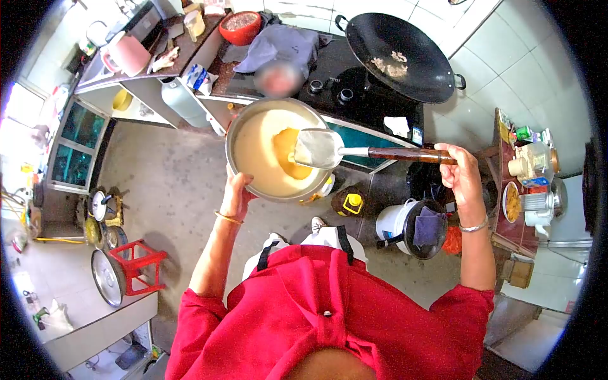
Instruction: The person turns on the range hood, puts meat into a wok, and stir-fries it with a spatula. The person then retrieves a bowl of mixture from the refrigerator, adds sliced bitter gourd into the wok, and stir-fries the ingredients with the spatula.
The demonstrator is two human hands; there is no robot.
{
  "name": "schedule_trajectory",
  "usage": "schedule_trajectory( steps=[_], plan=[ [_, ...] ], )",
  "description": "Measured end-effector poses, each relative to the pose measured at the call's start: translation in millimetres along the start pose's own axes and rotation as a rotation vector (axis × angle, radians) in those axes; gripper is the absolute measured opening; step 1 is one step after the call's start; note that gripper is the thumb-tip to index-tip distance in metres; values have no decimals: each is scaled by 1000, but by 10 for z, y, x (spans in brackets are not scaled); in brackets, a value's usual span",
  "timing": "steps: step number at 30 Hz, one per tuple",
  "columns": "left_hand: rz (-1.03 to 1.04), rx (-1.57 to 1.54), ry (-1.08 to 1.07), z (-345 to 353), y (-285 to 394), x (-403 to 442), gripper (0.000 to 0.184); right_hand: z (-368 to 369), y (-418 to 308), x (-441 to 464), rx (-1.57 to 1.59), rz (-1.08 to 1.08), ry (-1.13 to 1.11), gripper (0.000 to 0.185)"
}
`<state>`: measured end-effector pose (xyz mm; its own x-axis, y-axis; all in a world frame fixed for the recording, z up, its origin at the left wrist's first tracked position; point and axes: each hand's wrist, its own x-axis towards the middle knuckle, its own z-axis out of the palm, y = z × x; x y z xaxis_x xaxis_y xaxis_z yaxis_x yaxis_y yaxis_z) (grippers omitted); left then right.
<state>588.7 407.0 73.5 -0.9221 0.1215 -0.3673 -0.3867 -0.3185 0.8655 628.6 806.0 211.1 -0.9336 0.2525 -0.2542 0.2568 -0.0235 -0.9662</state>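
My left hand (237,195) grips the near left rim of a round metal bowl (277,197), held in the air before me. Pale, creamy liquid (256,152) fills much of the bowl, with a darker yellow patch around the middle. In my right hand (464,176) is a wok spatula (405,154), held by the end of its dark wooden handle. Its metal blade is over the bowl's right side, at the yellow patch; I cannot tell how deep it dips. A black wok (405,54) with small pale pieces of food inside sits on the stove beyond.
The black stove top (326,85) carries a grey cloth (282,47); a red bowl (240,28) stands behind. A white bucket (394,227) and a yellow-capped bottle (351,202) are on the floor. A red stool (136,266) is at left, a crowded side table (506,225) at right.
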Motion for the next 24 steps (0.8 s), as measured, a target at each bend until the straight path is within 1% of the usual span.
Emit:
schedule_trajectory(
  steps=[3,6,8,9,12,14,18,21,23,24],
  plan=[
    [21,-21,-19,63,1,27,58,-41,23,-12,47,-5,16,32],
    [18,-118,-60,95,-71,85,59,-137,136,18,148,58,8,32],
    [-33,-219,-61,130,-106,136,59,-190,192,36,220,72,-15,33],
    [-28,-220,-63,167,-105,155,59,-209,193,44,257,97,-11,33],
    [-26,-222,-88,306,-116,222,60,-326,172,89,304,87,11,34],
    [-10,-228,-86,381,-163,319,49,-385,104,120,324,78,46,35],
    [-1,-206,-113,615,-156,464,51,-597,-2,231,371,43,92,35],
    [1,-255,-165,801,-138,555,52,-775,-66,366,420,24,114,34],
    [-2,-213,-119,883,-142,597,51,-927,-99,485,459,14,137,33],
    [2,-248,-121,916,-155,621,49,-990,-131,549,470,-3,164,32]
  ],
)
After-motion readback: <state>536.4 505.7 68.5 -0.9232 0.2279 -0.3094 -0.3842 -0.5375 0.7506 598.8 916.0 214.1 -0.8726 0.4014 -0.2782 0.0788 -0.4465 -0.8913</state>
